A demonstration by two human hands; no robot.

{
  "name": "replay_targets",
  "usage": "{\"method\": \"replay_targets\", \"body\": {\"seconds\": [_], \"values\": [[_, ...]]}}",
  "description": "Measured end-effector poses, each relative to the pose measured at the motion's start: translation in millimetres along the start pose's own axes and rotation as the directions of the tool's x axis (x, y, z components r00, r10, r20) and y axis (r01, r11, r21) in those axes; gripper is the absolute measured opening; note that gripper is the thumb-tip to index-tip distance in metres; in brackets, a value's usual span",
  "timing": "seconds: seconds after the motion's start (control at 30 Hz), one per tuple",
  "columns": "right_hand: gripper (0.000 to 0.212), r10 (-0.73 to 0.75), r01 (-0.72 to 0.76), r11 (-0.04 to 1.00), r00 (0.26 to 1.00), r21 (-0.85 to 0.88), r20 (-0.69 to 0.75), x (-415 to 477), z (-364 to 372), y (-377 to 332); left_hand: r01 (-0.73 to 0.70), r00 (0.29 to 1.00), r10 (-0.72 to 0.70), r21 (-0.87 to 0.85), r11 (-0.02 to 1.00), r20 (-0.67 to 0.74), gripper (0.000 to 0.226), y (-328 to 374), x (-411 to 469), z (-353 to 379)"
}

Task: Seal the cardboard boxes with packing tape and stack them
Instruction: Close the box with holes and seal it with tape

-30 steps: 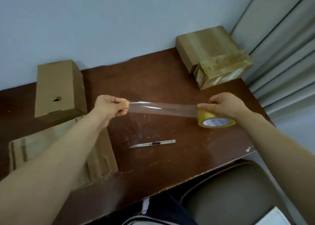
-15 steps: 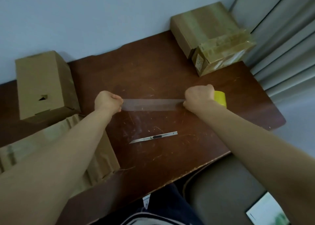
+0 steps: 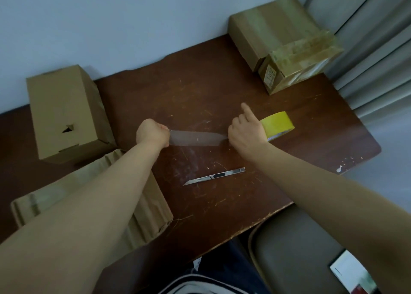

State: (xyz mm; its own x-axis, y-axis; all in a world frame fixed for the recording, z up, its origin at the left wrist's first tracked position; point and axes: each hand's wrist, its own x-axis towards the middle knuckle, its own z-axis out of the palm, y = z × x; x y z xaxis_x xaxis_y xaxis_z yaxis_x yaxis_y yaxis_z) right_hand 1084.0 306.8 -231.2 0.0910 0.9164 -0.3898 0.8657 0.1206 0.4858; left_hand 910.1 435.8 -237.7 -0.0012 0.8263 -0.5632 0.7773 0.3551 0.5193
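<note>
Head — scratched brown table (image 3: 200, 89), pale wall (image 3: 111, 26)

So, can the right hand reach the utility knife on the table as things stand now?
Probably yes. The utility knife lies uncovered on the table, just nearer the person than the right hand. But that hand holds the yellow tape roll and would have to release it first.

- The tape roll (image 3: 278, 123) is showing bright yellow.
- The tape strip (image 3: 195, 139) is looking clear and greyish.
- The table (image 3: 222, 89) is showing dark reddish brown, flecked with pale scratches.
- The upright box (image 3: 64, 106) is showing plain tan.
- The box cutter (image 3: 214, 176) is gleaming silver with a black slider.
</note>
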Motion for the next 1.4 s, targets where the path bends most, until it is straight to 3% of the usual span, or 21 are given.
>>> {"method": "replay_targets", "body": {"seconds": [0.1,0.23,0.3,0.4,0.5,0.57,0.67,0.87,0.93,1.07,1.17,1.23,1.4], "values": [[0.042,-0.005,0.006,1.000,0.994,0.013,-0.111,-16.1,3.1,-27.3,-0.015,1.000,0.015,-0.002,1.000,-0.001,0.017,-0.9,2.3,-0.8],[0.049,0.102,-0.191,0.907,0.964,0.374,0.245,-23.6,14.3,-56.3,-0.026,0.999,0.026,-0.007,1.000,0.023,0.015,-3.1,2.7,-1.0],[0.053,0.179,-0.308,0.814,0.939,0.493,0.292,-24.7,13.5,-58.8,-0.027,0.999,0.028,-0.007,1.000,0.028,0.016,-4.2,1.7,-1.0],[0.051,0.257,-0.330,0.687,0.944,0.648,0.207,-30.7,10.3,-61.5,-0.034,0.999,0.034,-0.005,0.999,0.028,0.017,-4.7,0.7,-2.4],[0.037,0.165,-0.205,0.586,0.977,0.784,0.132,-47.3,9.0,-67.4,-0.028,0.999,0.029,-0.010,1.000,0.035,0.016,-5.1,1.0,-3.1],[0.043,0.043,-0.113,0.601,0.993,0.791,0.109,-58.0,12.4,-72.4,-0.029,0.999,0.030,-0.021,0.999,0.035,0.016,-4.5,0.1,-3.9],[0.041,0.002,-0.043,0.693,0.998,0.720,0.059,-57.8,15.6,-72.0,-0.019,0.999,0.021,-0.049,0.999,0.035,0.016,-2.5,-0.7,-3.7],[0.033,0.001,-0.168,0.631,0.977,0.757,0.215,-51.6,8.5,-72.3,0.019,0.999,-0.013,-0.124,0.992,0.049,0.016,0.2,-2.8,-8.2],[0.024,0.048,-0.223,0.476,0.972,0.851,0.228,-57.2,12.5,-70.0,0.021,0.997,-0.010,-0.151,0.988,0.073,0.016,1.4,-3.2,-10.0],[0.004,0.137,-0.280,-0.061,0.948,0.958,0.286,-58.2,7.6,-68.0,0.008,0.995,0.007,-0.151,0.989,0.095,0.008,3.7,-4.6,-12.2],[0.018,0.106,-0.373,-0.366,0.893,0.852,0.437,-43.3,-8.2,-68.8,0.008,0.995,0.005,-0.138,0.990,0.095,0.014,4.0,-5.6,-12.5],[0.021,0.074,-0.421,-0.444,0.863,0.791,0.500,-33.3,-16.6,-68.1,0.011,0.996,0.001,-0.126,0.992,0.091,0.015,4.5,-6.1,-13.0],[0.037,0.097,-0.467,-0.382,0.838,0.798,0.537,-17.8,-27.7,-63.7,-0.007,0.994,0.022,-0.146,0.989,0.103,0.017,5.7,-7.0,-14.1]]}}
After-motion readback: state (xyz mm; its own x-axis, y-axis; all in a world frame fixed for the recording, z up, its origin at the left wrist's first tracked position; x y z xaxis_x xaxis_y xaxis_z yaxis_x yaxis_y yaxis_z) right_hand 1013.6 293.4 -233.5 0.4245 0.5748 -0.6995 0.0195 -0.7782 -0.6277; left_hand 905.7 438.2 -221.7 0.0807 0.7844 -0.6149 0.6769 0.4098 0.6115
